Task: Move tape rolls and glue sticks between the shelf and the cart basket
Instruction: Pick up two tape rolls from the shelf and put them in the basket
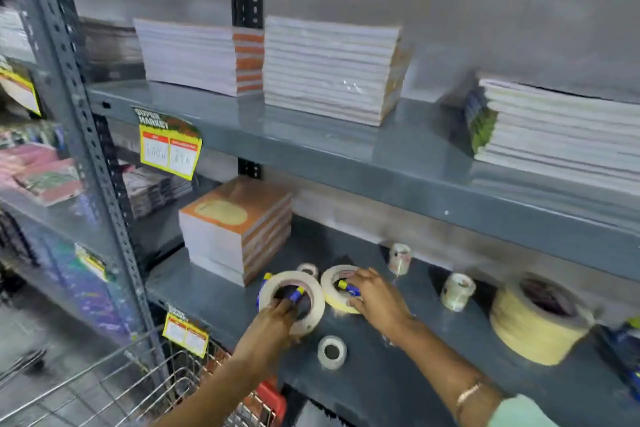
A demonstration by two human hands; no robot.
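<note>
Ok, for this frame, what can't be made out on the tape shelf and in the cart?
- Head view: the cart basket is cut off by the bottom edge, so its contents are unseen.
- The price tag figures are too blurred to read.
- The left hand covers the near rim of the white tape roll; its grip is unclear.
- The right hand hides most of the glue stick over the cream tape roll.
- Blue items at the right edge are cut off.

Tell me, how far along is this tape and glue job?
Done: cannot tell; the cart basket looks empty where visible. In hand: left hand grips a white tape roll; right hand holds a glue stick. Left: several rolls, including the big yellow roll.
</note>
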